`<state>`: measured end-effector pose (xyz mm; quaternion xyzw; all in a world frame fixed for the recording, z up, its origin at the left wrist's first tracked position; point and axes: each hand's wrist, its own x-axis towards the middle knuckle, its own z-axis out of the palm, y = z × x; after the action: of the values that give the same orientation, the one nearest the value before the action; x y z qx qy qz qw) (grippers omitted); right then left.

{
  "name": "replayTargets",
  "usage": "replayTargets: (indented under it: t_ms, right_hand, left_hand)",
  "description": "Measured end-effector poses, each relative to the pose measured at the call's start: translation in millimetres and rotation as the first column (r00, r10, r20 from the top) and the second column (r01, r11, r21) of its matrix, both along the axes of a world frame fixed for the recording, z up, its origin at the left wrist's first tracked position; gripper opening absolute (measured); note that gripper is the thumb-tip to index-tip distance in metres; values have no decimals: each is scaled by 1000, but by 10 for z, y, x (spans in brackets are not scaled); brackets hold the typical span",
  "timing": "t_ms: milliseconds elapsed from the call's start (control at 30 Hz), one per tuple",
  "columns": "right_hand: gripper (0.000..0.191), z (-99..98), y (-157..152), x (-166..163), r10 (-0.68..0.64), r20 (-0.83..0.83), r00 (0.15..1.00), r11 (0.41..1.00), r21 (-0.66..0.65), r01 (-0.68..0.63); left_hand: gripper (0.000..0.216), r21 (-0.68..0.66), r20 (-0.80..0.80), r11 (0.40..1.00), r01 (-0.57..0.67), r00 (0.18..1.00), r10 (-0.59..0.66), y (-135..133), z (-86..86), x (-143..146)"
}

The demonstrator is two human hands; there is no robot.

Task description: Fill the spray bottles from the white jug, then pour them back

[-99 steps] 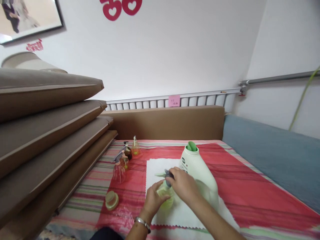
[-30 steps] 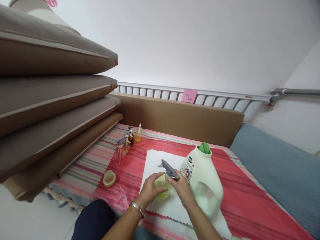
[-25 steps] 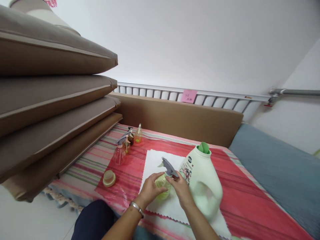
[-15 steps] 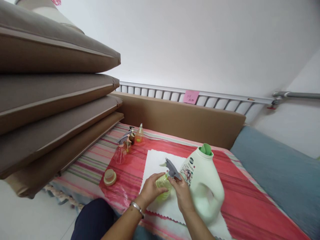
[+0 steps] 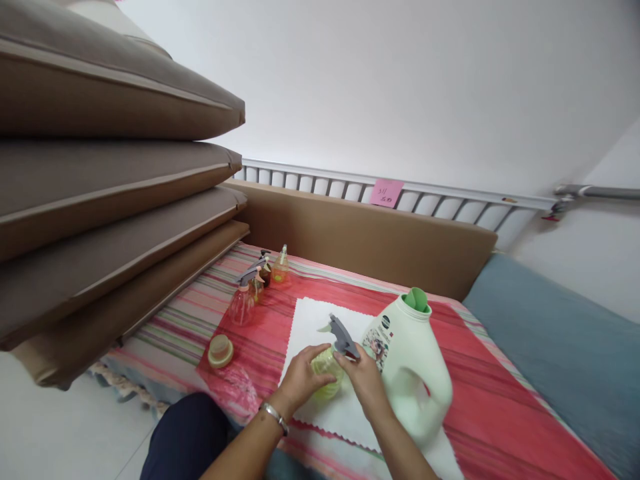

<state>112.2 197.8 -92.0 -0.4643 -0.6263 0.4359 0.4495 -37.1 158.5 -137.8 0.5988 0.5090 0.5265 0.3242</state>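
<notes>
A clear yellow-green spray bottle [image 5: 327,387] with a grey trigger head is held upright over a white cloth [image 5: 311,320]. My left hand [image 5: 300,377] wraps around the bottle's body from the left. At its neck, my right hand [image 5: 363,373] grips the base of the trigger sprayer [image 5: 343,335] with thumb and fingers. Just right of my right hand stands a big pale green jug [image 5: 413,373], its green spout showing in the uncapped mouth. A pale round cap [image 5: 220,351] lies to the left on the red sheet.
Several spray bottles, among them a pink one [image 5: 242,305] and an orange one [image 5: 281,267], stand at the back left. Stacked brown cushions [image 5: 120,193] rise on the left. A brown board [image 5: 360,233] and radiator run along the wall, bearing a pink note [image 5: 387,193].
The view has shifted slightly. Both hands keep their hold on the spray bottle, with almost no visible movement of the trigger head.
</notes>
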Motion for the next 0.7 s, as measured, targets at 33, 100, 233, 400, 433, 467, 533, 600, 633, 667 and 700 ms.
replayTargets:
  t_ms: [33, 100, 233, 400, 433, 467, 533, 600, 633, 667, 700]
  right_hand:
    - [34, -13, -9, -6, -8, 5, 1000, 1000, 2, 8]
    - [37, -47, -27, -16, -23, 13, 1000, 1000, 3, 23]
    - [36, -83, -28, -4, -5, 44, 999, 1000, -10, 5]
    - [43, -51, 2, 43, 34, 48, 998, 999, -4, -34]
    - [41, -42, 1, 44, 38, 46, 998, 999, 0, -39]
    - [38, -35, -3, 40, 39, 46, 998, 999, 3, -40]
    - [34, -24, -15, 24, 28, 47, 999, 1000, 10, -28]
    - [32, -25, -28, 5, 8, 42, 999, 1000, 13, -8]
    - [33, -29, -33, -2, 1, 34, 999, 1000, 12, -1]
    - [35, -36, -37, -7, 2, 22, 1000, 1000, 11, -2]
    - [39, -43, -41, -8, 8, 7, 1000, 1000, 9, -8]
  left_hand:
    - [62, 1, 1, 1000, -2, 1000, 2, 1, -3, 2]
    - [62, 2, 2, 1000, -4, 1000, 4, 1, -9, 7]
    - [62, 1, 6, 1000, -7, 1000, 7, -12, -5, 7]
    - [62, 0, 4, 1000, -7, 1000, 7, -25, 18, 7]
    - [62, 0, 5, 1000, -8, 1000, 8, -25, 19, 9]
    - [62, 0, 5, 1000, -7, 1000, 7, -25, 19, 12]
    - [62, -1, 7, 1000, -10, 1000, 10, -23, 15, 18]
    - [61, -4, 8, 1000, -12, 1000, 13, -21, 7, 21]
    - [61, -7, 9, 1000, -12, 1000, 12, -20, 4, 20]
    - [61, -9, 9, 1000, -11, 1000, 11, -18, 2, 19]
    - [61, -11, 10, 1000, -9, 1000, 10, -17, 0, 18]
